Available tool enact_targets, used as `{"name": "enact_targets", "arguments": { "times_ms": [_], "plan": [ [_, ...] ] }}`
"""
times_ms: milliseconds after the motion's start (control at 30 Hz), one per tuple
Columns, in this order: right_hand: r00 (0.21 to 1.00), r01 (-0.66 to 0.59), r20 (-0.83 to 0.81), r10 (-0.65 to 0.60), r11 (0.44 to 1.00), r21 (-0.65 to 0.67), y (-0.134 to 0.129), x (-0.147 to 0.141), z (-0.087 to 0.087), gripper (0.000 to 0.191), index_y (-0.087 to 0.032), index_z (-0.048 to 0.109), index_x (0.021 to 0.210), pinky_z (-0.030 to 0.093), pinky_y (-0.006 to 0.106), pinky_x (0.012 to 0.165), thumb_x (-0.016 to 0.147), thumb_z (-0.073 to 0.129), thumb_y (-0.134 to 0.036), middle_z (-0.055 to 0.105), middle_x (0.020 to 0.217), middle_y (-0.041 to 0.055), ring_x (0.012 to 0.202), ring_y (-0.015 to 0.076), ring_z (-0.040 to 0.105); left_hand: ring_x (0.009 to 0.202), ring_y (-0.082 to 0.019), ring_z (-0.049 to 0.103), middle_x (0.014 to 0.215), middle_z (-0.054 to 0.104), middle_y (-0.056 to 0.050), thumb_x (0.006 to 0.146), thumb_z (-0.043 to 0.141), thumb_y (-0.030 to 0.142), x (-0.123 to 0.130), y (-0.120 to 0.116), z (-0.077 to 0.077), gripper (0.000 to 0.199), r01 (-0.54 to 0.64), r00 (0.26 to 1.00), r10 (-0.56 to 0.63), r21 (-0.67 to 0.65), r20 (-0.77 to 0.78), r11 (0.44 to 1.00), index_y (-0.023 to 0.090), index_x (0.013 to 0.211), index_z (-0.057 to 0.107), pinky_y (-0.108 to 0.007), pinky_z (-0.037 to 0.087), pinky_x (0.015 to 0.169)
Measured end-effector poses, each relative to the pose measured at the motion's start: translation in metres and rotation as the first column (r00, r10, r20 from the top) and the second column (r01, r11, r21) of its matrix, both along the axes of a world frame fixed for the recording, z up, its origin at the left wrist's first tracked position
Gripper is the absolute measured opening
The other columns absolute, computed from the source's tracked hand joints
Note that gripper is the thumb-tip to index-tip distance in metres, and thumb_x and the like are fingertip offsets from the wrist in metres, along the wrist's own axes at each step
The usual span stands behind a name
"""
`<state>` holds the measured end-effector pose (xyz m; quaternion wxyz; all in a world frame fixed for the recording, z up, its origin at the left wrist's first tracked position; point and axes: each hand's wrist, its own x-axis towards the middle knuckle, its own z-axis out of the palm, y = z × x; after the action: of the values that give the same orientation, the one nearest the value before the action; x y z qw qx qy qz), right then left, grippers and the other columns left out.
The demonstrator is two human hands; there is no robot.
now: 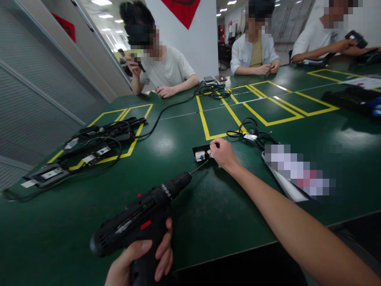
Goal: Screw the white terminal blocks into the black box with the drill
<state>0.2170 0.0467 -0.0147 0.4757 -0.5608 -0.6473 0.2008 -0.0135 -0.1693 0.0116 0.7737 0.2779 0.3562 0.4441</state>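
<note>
Here, a glossy green tabletop (220, 216) marked with yellow tape (284, 120) occupies a lit room; a grey ribbed wall panel (35, 79) stands left of the cordless drill (133, 222), a white pillar (184, 49) beyond it. Counted relative to the drill: one small black-and-white component (200, 156), just beyond the bit (199, 167); one white slab (287, 184) to the right, its upper face pixelated; two coils of black cable (250, 137), both beyond and rightward; one cluster of black devices (119, 137), beyond and leftward, too tangled to count singly; three seated co-workers (175, 65), well beyond. The drill is above the table's near side, its long axis diagonal, the bit pointing forward and rightward at the component. The left hand (126, 258) wraps the drill's handle, fingers closed. The right hand (223, 155) curls at the component's right end; with fingertips hidden, its grip cannot be told.
</note>
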Motion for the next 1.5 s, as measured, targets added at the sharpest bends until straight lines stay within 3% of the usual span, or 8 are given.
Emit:
{"name": "enact_targets", "arguments": {
  "times_ms": [1500],
  "plan": [
    [1.0, -0.003, 0.008, 0.003, 1.0, 0.004, -0.0003, -0.0005, 0.0003, 0.021, -0.017, 0.062, 0.07, 0.041, 0.028, 0.071, 0.079, 0.044, -0.02, 0.066, 0.079, 0.0054, 0.077, 0.0182, 0.059, 0.043, -0.014, 0.051, 0.063, 0.049, -0.001, 0.079, 0.047, 0.03, 0.0029, -0.0005, 0.0013, 0.029, -0.01, 1.0, 0.01, 0.014, -0.027, 1.0, 0.013, 0.102, 0.051, -0.034, 0.042, 0.051]
  ]
}}
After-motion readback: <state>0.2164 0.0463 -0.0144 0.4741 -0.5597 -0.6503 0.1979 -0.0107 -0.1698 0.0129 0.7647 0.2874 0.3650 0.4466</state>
